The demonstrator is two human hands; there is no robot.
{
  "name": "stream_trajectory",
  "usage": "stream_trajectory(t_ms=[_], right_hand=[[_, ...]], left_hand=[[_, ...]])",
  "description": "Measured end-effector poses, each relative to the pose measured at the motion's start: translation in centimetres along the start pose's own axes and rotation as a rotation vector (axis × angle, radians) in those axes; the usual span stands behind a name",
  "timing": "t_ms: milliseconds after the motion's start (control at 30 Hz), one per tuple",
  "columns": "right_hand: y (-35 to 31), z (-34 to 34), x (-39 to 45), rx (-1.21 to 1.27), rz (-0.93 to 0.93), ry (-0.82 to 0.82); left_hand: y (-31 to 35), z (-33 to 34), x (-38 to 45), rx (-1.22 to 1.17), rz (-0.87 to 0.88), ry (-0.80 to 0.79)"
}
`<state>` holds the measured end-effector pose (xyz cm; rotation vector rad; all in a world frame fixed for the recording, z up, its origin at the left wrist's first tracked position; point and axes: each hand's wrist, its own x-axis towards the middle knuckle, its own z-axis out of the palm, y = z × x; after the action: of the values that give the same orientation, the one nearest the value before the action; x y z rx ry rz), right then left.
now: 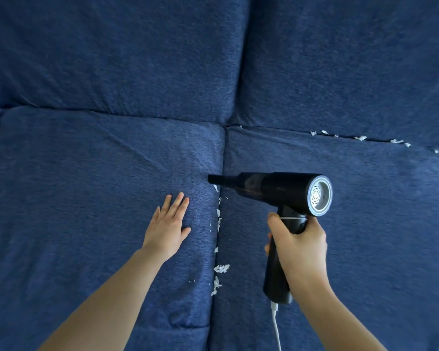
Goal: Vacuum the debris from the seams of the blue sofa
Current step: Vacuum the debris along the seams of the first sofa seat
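Gripping the black handheld vacuum (276,188) by its handle, my right hand (298,239) is wrapped tight around it, its nozzle pointing to 9 o'clock at the seam (219,160) of the blue sofa (86,173). White debris (221,268) lies along this seam toward 6 o'clock. My left hand (166,226) rests flat, fingers spread, on the left cushion.
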<state>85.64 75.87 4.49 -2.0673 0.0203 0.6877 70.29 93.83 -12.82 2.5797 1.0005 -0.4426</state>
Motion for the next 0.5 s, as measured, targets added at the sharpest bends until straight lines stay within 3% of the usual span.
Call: stream_trajectory(t_ms=[500], right_hand=[[2.6,-2.9,-0.6,-0.053,0.004,0.005]], left_hand=[[0.7,1.4,-2.5,-0.037,-0.03,0.052]])
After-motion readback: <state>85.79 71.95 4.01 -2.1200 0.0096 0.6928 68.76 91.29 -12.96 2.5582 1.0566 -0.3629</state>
